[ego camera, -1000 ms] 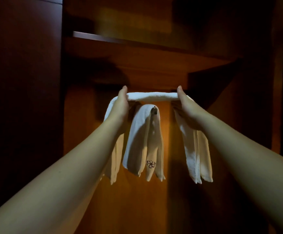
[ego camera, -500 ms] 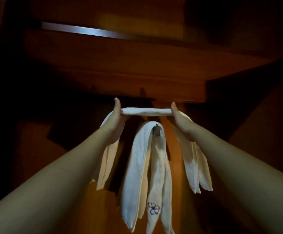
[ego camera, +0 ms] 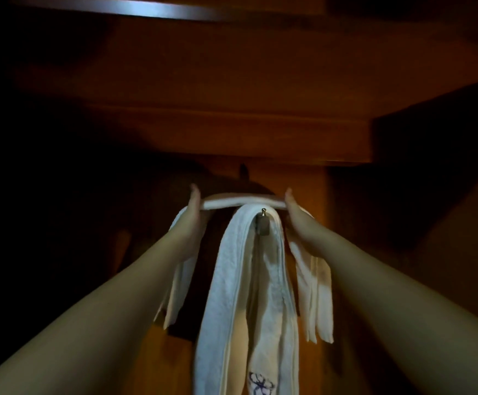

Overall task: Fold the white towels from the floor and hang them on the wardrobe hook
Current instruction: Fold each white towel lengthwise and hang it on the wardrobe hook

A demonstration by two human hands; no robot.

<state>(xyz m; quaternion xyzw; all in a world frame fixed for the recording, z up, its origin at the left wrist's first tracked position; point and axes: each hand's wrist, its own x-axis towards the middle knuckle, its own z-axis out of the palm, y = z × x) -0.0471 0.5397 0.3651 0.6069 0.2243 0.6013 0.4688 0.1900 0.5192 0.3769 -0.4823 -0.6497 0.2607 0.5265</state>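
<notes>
A folded white towel [ego camera: 243,202] is stretched flat between my hands, its ends drooping down past each wrist. My left hand [ego camera: 193,216] grips its left side and my right hand [ego camera: 296,216] grips its right side, thumbs on top. The stretched towel sits just above and behind a small metal hook [ego camera: 263,223] on the wardrobe's back panel. A second white towel [ego camera: 232,295] with a purple flower embroidery near its lower end hangs draped over that hook.
A wooden shelf [ego camera: 232,132] runs across overhead, close above my hands. The wardrobe's orange-brown back panel [ego camera: 309,181] is behind the towels. Dark side walls close in at left and right.
The view has closed in on the hook and tilted up. Both hands have carried the stretched towel nearer to the panel, level with the top of the hook. Grip unchanged.
</notes>
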